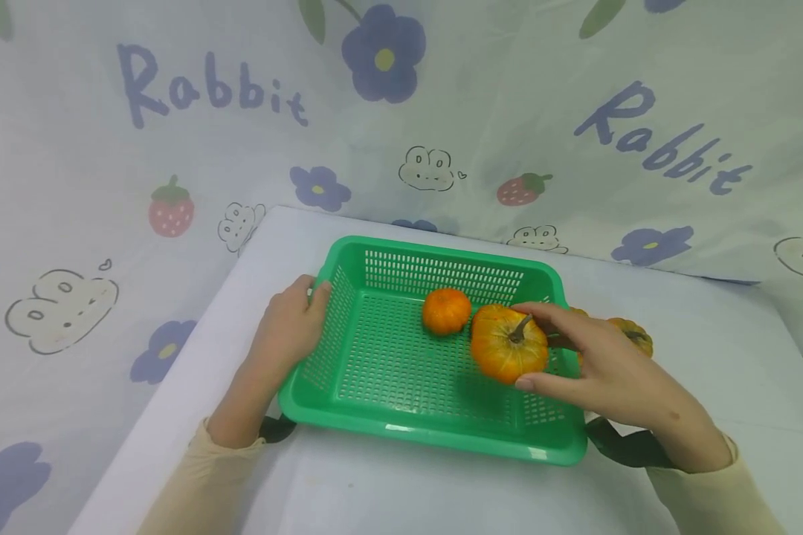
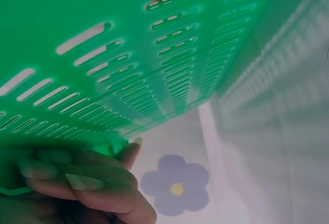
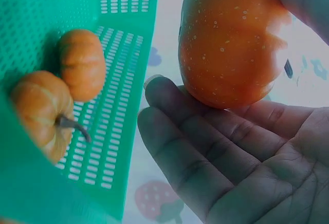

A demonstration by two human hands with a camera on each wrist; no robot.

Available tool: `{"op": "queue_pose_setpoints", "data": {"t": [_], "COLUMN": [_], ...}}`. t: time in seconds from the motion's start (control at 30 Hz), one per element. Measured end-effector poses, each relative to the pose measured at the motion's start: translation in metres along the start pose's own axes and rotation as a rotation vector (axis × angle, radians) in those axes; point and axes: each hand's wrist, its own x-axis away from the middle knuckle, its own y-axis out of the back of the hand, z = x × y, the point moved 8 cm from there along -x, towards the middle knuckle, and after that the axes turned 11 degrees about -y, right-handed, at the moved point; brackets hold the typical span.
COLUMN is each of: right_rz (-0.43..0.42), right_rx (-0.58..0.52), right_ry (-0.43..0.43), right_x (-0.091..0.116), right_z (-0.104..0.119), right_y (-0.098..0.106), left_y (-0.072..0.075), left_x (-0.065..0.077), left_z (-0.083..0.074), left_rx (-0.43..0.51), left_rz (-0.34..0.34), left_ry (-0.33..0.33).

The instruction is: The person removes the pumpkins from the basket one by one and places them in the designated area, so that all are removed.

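My left hand (image 1: 291, 323) grips the left rim of a green plastic basket (image 1: 435, 438), thumb on the rim. In the left wrist view its curled fingers (image 2: 110, 185) lie outside the slotted wall. My right hand (image 1: 612, 371) holds an orange pumpkin (image 1: 508, 345) with a dry stem between thumb and fingers, over the basket's right side. Its smooth underside shows in the right wrist view. A smaller orange pumpkin (image 1: 446, 311) sits in the basket. The right wrist view also shows a stemmed pumpkin (image 3: 41, 106) beside it, apparently hidden in the head view.
On the white table (image 1: 709, 334), right of the basket, a mottled orange and green pumpkin (image 1: 634, 336) is partly covered by my right hand, with an orange edge of another nearby. A cloth printed with rabbits and flowers (image 1: 241, 148) hangs behind the table.
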Motion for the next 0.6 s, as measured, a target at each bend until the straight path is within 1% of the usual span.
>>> {"op": "queue_pose_setpoints", "data": {"t": [0.13,0.3,0.37,0.6], "right_rz": [-0.025,-0.061,-0.078,-0.139], "right_rx": [-0.008,-0.043,-0.053,-0.042], "right_ry": [-0.028,-0.015,-0.022,-0.070], "right_x": [0.010,0.021,0.025,0.038], "right_z": [-0.008,-0.017,-0.021,-0.037], "right_y": [0.005,0.008,0.010,0.015], "left_y": [0.000,-0.001,0.000,0.002], "left_x": [0.000,0.000,0.000,0.001], "left_z": [0.000,0.000,-0.001,0.000], "left_rx": [0.003,-0.001,-0.001,-0.011], "left_rz": [-0.001,0.001,0.001,0.003], "left_ry": [0.001,0.006,0.004,0.009]}}
